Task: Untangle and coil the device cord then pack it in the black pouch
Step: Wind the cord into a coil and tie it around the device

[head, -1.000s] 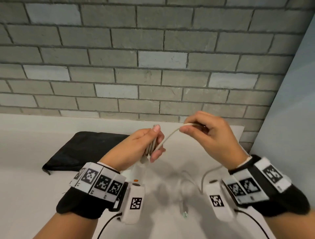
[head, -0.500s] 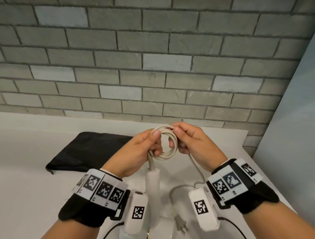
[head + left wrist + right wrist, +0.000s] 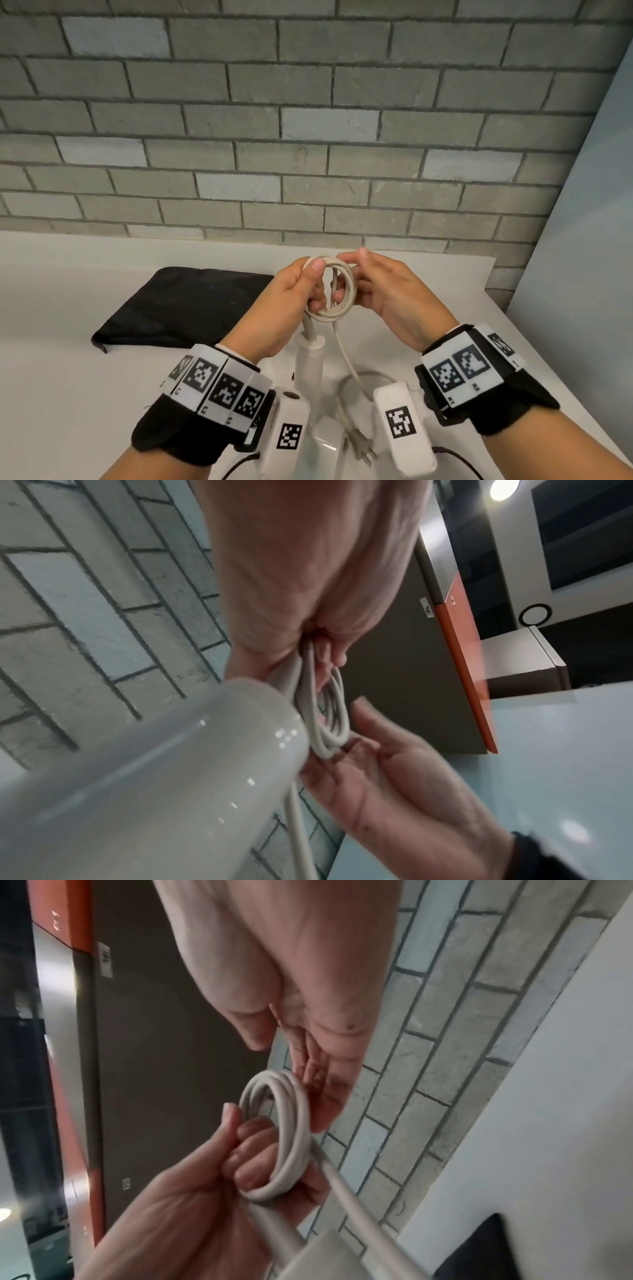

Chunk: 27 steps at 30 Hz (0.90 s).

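A beige cord (image 3: 344, 301) is wound into a small coil above the white table (image 3: 68, 359). My left hand (image 3: 315, 277) grips the coil's left side, thumb on top and fingers through the loops. My right hand (image 3: 358, 274) lies with straight fingers against the coil's right side. The white device handle (image 3: 310, 363) hangs from the coil. A loose length of cord runs down to the plug (image 3: 361, 445) on the table. The black pouch (image 3: 181, 308) lies flat to the left. In the right wrist view the coil (image 3: 284, 1137) sits over my left fingers (image 3: 246, 1150).
A grey brick wall (image 3: 308, 137) stands right behind the table. A pale blue panel (image 3: 582, 240) closes off the right side past the table's right edge (image 3: 513, 329). In the wrist views a dark cabinet with an orange edge (image 3: 466, 656) stands in the room.
A second ago my right hand pulled the cord out to the right. It then brought that length onto the coil, and its fingers now lie flat against the coil.
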Motion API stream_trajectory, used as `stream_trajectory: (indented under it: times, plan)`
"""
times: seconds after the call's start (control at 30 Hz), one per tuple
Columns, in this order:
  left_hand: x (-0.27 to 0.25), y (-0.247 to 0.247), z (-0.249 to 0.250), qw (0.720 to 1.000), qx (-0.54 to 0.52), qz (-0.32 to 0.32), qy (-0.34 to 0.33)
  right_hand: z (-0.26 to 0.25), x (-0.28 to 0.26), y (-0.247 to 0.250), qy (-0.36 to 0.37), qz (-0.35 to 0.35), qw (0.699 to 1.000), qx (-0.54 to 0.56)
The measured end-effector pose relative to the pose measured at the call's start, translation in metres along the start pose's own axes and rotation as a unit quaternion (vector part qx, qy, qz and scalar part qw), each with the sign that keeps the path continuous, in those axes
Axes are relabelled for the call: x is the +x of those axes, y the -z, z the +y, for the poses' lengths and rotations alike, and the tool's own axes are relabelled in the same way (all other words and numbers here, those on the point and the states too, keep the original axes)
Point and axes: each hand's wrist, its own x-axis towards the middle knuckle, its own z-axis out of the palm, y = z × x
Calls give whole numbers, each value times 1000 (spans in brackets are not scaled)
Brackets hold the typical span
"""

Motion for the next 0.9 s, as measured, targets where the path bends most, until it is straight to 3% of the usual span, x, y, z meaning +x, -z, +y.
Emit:
stream_trajectory:
  times: [0.13,0.33,0.4,0.47,0.57,0.67,0.73,0.83,0.9]
  plan:
    - [1,-3,1,997,69,2,-21,-1,-3,-2,-9,0,1000,21]
    - [3,-9,-1,984,164,40,-64,-2,-7,-6,-37,-57,990,121]
    - [3,-12,-2,979,188,41,-69,0,-9,-8,-18,-47,996,73]
    - [3,-15,-2,978,193,43,-68,4,-10,-8,18,4,998,-55]
    - [5,-15,-5,968,223,69,-88,9,-10,-11,90,81,957,-264]
    - [4,-20,-5,961,244,79,-104,11,-9,-9,117,166,937,-283]
    - [3,-26,-4,956,255,89,-116,8,-8,-6,88,207,927,-301]
    - [1,-30,-4,943,286,103,-134,2,-9,-1,12,175,936,-304]
    - [0,-29,-4,938,299,106,-137,0,-12,-1,4,150,950,-275]
